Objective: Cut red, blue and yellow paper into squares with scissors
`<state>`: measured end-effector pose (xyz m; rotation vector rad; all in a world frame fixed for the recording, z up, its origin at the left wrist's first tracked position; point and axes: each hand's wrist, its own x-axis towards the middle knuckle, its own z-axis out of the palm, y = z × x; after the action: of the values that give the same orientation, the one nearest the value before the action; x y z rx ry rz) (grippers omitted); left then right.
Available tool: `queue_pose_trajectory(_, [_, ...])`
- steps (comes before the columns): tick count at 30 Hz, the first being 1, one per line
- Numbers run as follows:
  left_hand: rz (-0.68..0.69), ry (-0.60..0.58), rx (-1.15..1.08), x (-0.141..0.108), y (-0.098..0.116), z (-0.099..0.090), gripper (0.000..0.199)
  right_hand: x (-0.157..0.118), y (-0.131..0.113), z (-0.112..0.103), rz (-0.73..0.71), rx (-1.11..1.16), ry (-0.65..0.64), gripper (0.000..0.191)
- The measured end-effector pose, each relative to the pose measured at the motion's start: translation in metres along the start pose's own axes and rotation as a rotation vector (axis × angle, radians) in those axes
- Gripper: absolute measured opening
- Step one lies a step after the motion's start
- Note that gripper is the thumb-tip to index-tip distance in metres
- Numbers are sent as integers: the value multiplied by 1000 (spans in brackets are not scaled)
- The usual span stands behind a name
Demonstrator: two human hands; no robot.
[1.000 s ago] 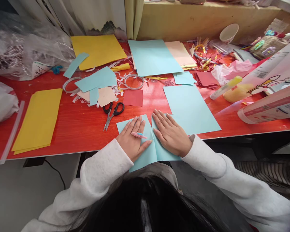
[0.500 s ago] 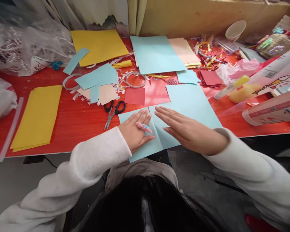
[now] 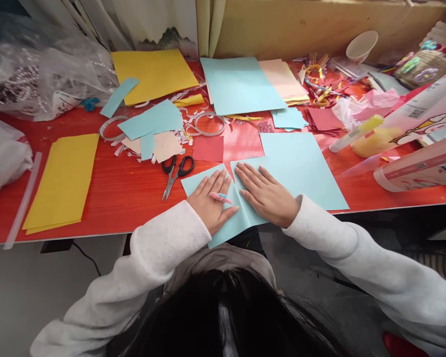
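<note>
A light blue sheet of paper (image 3: 225,230) lies at the table's front edge and hangs slightly over it. A crease runs down its middle, with a narrow split at the top through which red shows. My left hand (image 3: 212,201) rests flat on the left part, fingers stretched, a pink and blue ornament on one finger. On the right part, my right hand (image 3: 265,193) lies flat, fingers extended. Light blue paper (image 3: 308,168) continues to the right; whether it is a separate sheet is unclear. Black-handled scissors (image 3: 175,174) lie left of my left hand.
Yellow paper strips (image 3: 63,181) lie at left, a yellow sheet (image 3: 156,74) and a blue sheet (image 3: 241,84) at the back. Paper scraps and tape rolls (image 3: 210,124) sit mid-table. A pink-printed cylinder (image 3: 416,171), glue stick (image 3: 357,134) and paper cup (image 3: 362,47) stand or lie at right.
My right hand has come down flat onto the paper and turned its palm downward. The split at the sheet's top looks wider. My left hand stays pressed on the paper.
</note>
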<state>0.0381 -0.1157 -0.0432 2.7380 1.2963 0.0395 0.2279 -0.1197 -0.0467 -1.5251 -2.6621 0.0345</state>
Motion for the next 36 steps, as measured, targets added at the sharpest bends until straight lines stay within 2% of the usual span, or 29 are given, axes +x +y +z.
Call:
queue_pose_trajectory(6, [-22, 56, 10, -3, 3, 4, 72, -1, -4, 1, 49, 6, 20, 54])
queue_pose_trajectory(14, [-33, 46, 12, -6, 1, 3, 71, -1, -5, 0, 73, -7, 13, 54])
queue_pose_trajectory(30, [-5, 102, 59, -28, -18, 5, 70, -2, -4, 1, 53, 55, 40, 54])
queue_pose_trajectory(34, [51, 110, 65, -31, -25, 0, 71, -5, 13, 3, 26, 25, 16, 57])
queue_pose_trajectory(36, [106, 177, 52, -35, -27, -3, 69, -6, 31, 3, 3, 3, 5, 60])
